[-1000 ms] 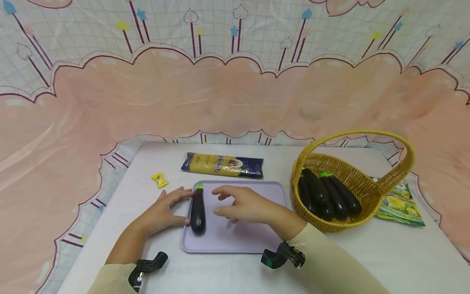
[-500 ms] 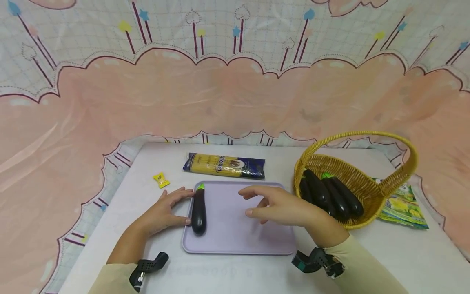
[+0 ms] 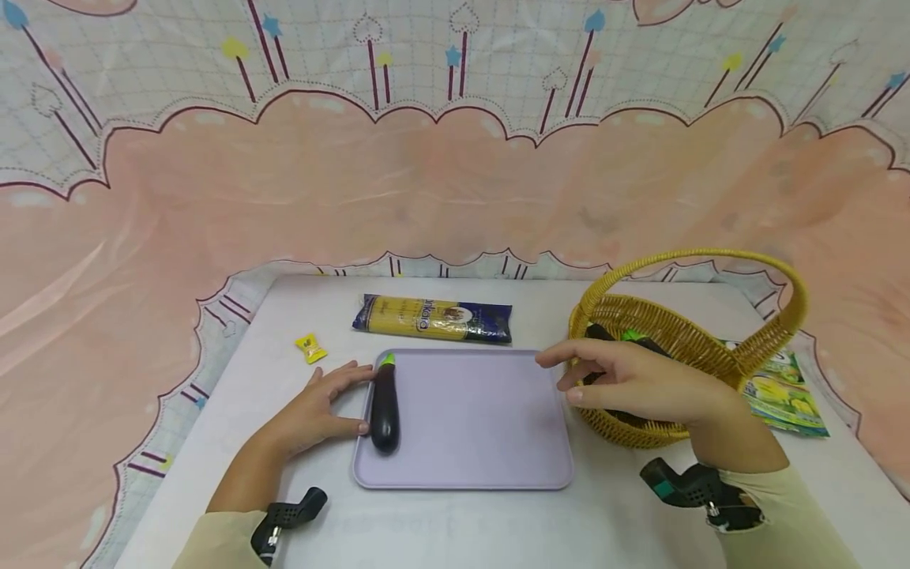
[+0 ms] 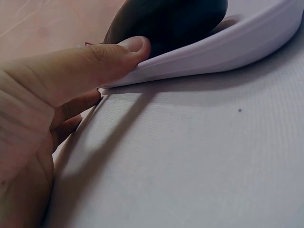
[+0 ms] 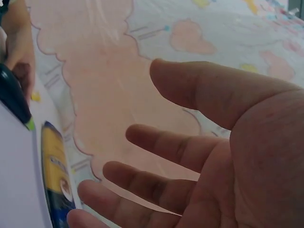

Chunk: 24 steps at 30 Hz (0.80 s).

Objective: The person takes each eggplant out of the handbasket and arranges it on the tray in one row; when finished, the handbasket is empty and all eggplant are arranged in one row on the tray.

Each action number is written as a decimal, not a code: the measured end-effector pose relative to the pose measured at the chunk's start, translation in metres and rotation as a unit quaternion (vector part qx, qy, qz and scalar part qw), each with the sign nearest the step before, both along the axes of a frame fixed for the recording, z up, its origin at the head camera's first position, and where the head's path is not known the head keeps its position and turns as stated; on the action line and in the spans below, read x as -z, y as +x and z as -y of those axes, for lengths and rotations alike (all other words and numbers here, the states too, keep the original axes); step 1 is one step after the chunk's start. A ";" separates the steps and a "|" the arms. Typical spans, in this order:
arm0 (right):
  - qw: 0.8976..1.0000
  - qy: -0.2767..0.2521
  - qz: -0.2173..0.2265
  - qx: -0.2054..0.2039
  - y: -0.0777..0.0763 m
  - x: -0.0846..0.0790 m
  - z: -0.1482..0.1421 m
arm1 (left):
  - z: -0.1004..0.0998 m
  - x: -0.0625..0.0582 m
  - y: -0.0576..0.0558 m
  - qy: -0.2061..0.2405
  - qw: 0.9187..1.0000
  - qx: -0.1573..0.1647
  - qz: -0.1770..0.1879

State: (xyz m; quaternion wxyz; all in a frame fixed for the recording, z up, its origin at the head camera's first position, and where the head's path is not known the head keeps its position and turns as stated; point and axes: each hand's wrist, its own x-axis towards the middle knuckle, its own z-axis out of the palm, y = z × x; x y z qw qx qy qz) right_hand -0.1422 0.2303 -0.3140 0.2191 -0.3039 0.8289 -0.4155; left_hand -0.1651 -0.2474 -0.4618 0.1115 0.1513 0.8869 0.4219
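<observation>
One eggplant [image 3: 385, 411] lies lengthwise along the left side of a pale purple tray [image 3: 483, 427], its green stem end pointing away. My left hand [image 3: 313, 415] rests at the tray's left rim, thumb and forefinger spread beside the eggplant. In the left wrist view its thumb [image 4: 135, 47] touches the rim right by the eggplant [image 4: 180, 19]. My right hand [image 3: 640, 379] hovers in front of a yellow wicker basket [image 3: 618, 431], fingers loosely extended and holding nothing. It hides most of the eggplants [image 3: 600, 332] inside the basket.
A blue and yellow pasta packet [image 3: 434, 318] lies behind the tray. A small yellow wrapped candy [image 3: 310, 348] sits to the left. Beyond the basket, green and yellow packets [image 3: 785, 395] lie on the white table [image 3: 455, 529]. The basket's tall handle [image 3: 700, 254] arches upward.
My right hand has moved right, from over the tray to the front of the basket. The left hand and the eggplant on the tray have stayed in place.
</observation>
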 end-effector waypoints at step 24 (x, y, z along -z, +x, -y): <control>0.987 -0.017 0.047 0.154 -0.042 0.032 -0.096 | -0.002 0.000 0.000 -0.013 1.000 -0.014 0.011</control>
